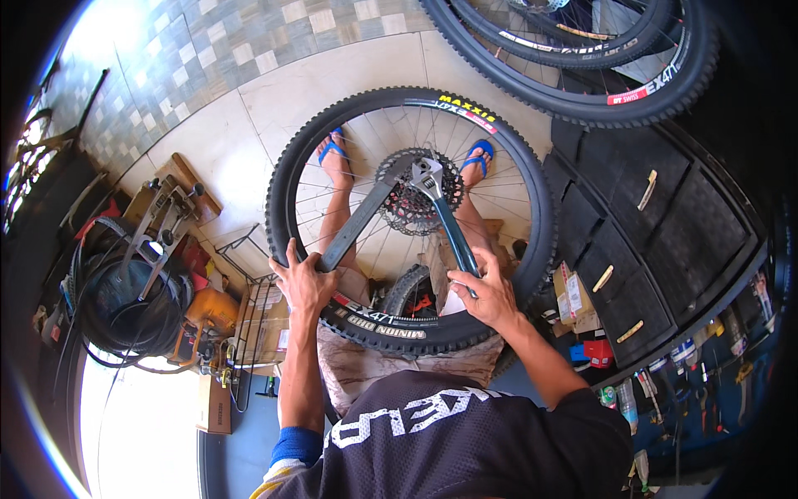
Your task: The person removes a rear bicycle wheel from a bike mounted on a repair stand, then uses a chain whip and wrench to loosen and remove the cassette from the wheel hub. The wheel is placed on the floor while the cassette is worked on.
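Observation:
A bicycle wheel (286, 179) with a knobby black tyre rests across my lap, its cassette (403, 218) facing up. My left hand (301, 281) grips the lower end of a dark flat-handled chain whip (356, 230), over the tyre's left side. The whip's far end lies at the cassette. In my right hand (489, 295) is the blue handle of an adjustable wrench (453, 233), fingers wrapped round it. Its silver jaws sit at the cassette's centre, beside the whip's head; what they clasp there is hidden. The two tools spread apart toward me.
Other wheels (582, 112) lean at the upper right, above a black drawer cabinet (657, 216). Tools hang along the right side. At left stand a metal stand (158, 237), coiled black tyres or hoses (125, 308) and a wire rack (258, 308). My feet in blue sandals (331, 150) show through the spokes.

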Available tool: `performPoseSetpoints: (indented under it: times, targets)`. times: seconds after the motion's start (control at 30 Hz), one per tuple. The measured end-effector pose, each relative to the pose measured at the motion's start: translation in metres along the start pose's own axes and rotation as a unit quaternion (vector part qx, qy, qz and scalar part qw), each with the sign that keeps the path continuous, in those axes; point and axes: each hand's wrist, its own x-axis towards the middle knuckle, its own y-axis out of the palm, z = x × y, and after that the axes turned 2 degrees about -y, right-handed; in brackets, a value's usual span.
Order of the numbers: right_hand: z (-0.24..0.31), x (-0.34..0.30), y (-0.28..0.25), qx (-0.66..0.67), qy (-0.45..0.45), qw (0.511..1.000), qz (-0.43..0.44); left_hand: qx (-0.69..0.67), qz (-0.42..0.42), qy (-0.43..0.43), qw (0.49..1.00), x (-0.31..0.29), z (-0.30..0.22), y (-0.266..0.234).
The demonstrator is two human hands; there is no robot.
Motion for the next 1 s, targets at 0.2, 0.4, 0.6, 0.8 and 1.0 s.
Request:
performPoseSetpoints:
  times: [0.2,0.4,0.6,0.8,1.0]
  targets:
    - [0.009,-0.006,0.016,0.066,0.162,0.984,-0.026,-0.017,-0.023,0.085,0.996,-0.006,0.014,-0.004]
    - [0.004,-0.004,0.004,0.105,0.206,0.973,-0.014,-0.060,-0.033,0.078,0.995,-0.008,0.022,0.013]
    - [-0.070,0.000,-0.024,0.266,0.188,0.946,-0.005,-0.069,-0.048,0.087,0.993,-0.009,0.020,0.022]
    - [-0.171,0.033,-0.027,0.400,0.345,0.840,-0.124,-0.084,-0.075,0.094,0.989,-0.013,0.022,0.037]
    - [-0.230,0.215,0.032,0.380,0.463,0.652,-0.465,-0.103,-0.071,0.102,0.987,-0.009,0.029,0.042]
